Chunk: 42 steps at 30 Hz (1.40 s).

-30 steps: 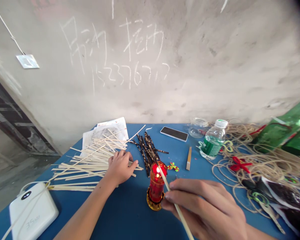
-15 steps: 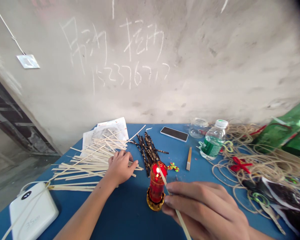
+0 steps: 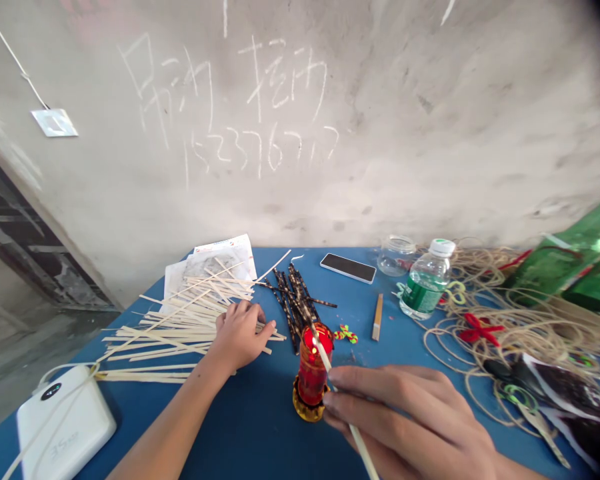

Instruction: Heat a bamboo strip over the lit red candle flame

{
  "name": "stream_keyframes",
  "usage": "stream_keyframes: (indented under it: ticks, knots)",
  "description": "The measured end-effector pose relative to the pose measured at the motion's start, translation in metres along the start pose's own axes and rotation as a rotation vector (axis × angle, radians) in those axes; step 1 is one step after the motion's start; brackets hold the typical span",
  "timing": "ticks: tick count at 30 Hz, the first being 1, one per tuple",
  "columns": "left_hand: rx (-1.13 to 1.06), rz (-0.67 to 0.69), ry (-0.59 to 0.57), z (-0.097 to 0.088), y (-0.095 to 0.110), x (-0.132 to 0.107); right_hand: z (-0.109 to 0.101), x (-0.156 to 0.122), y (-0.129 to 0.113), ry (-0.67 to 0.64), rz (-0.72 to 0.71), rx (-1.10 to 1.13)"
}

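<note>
My right hand (image 3: 410,423) pinches a thin pale bamboo strip (image 3: 323,357) and holds its tip over the flame of a red candle (image 3: 312,373) standing in a gold base on the blue table (image 3: 260,427). My left hand (image 3: 240,333) rests with curled fingers on a spread pile of pale bamboo strips (image 3: 175,327) to the left. Just beyond the candle lies a bundle of dark, scorched strips (image 3: 294,300).
A white power bank (image 3: 63,427) with a cable sits front left. Papers (image 3: 215,263), a phone (image 3: 348,267), a glass jar (image 3: 396,254), a water bottle (image 3: 427,280) and a small wooden stick (image 3: 377,317) lie behind. Tangled twine (image 3: 520,313), scissors (image 3: 533,413) and green bottles (image 3: 570,260) fill the right.
My right hand has slid slightly left and down, drawing the strip's tip across the candle flame. My left hand stays on the pale strips.
</note>
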<state>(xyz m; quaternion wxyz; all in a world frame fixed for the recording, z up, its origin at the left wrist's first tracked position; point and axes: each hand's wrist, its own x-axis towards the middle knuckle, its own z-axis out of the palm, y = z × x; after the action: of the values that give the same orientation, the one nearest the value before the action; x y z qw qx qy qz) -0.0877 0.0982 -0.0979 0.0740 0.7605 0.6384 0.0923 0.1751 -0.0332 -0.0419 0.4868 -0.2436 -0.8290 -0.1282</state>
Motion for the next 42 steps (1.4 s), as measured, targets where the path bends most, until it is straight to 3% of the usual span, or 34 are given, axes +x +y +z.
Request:
stream_keyframes:
  ticks: [42]
  knots:
    - [0.002,0.0,-0.005,-0.0009,0.0002,-0.0014,0.0003,-0.0019,-0.0033,-0.014,0.006,0.045]
